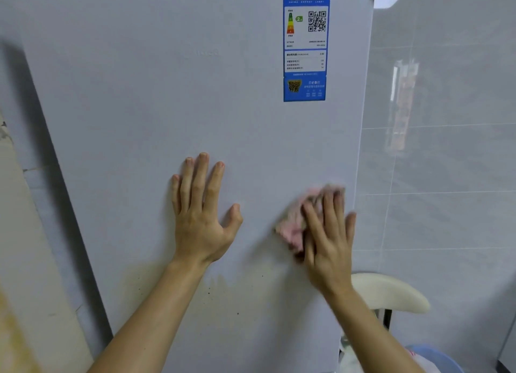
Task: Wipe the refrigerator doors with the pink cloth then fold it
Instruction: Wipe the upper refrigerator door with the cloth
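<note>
A white refrigerator door fills most of the view. My left hand lies flat on it near the middle, fingers spread, holding nothing. My right hand presses the bunched pink cloth against the door close to its right edge. The cloth shows above and to the left of my fingers and looks blurred. Brownish stains and dark specks mark the door below both hands.
A blue energy label is stuck near the door's top right. Grey wall tiles lie to the right. A cream stool seat and a blue basin stand at lower right. A beige wall edge is on the left.
</note>
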The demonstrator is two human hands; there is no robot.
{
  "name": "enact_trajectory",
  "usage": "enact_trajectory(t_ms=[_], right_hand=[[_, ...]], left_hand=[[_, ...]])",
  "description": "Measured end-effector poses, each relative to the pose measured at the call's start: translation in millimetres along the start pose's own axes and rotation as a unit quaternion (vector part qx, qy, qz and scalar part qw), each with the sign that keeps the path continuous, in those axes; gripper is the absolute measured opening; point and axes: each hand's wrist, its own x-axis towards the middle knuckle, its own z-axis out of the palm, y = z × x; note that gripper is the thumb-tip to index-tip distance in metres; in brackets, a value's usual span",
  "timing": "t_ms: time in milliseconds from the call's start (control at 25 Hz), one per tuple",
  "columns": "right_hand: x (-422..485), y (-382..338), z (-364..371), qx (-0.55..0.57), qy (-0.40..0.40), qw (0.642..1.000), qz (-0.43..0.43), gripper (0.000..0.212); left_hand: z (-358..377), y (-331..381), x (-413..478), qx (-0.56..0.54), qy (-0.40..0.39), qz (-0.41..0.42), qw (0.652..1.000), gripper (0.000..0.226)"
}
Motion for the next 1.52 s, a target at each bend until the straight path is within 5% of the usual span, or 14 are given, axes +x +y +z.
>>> enact_trajectory(t_ms=[280, 440, 640, 760, 960, 1160, 1320, 1520], right_hand=[[152, -1, -13, -0.084, 0.121, 0.989, 0.004, 0.047], [71, 6, -4, -0.034, 0.112, 0.989, 0.090, 0.051], [-78, -1, 4, 0.049, -0.013, 0.988, 0.146, 0.074], [-79, -7, 1, 0.066, -0.036, 0.982, 0.175, 0.076], [42, 5, -9, 0.002, 0.047, 0.998, 0.050, 0.058], [147, -16, -7, -0.068, 0.124, 0.989, 0.048, 0.055], [71, -34, 16, -0.057, 0.096, 0.994, 0.020, 0.054], [-72, -47, 46, -0.047, -0.060, 0.995, -0.069, 0.066]], left_hand=[[-11, -9, 1, -0.006, -0.040, 0.016, 0.999, 0.076], [-8, -6, 0, -0.013, -0.037, 0.013, 0.999, 0.076], [-4, -3, -1, -0.020, -0.017, 0.005, 1.000, 0.075], [-3, -1, -1, -0.026, -0.014, 0.002, 1.000, 0.075], [-8, -3, 0, -0.039, -0.031, 0.004, 0.999, 0.074], [-14, -9, 1, -0.057, -0.050, 0.010, 0.997, 0.073], [-14, -15, -9, -0.042, -0.048, 0.014, 0.998, 0.068], [-22, -25, -21, -0.068, -0.069, 0.030, 0.995, 0.062]])
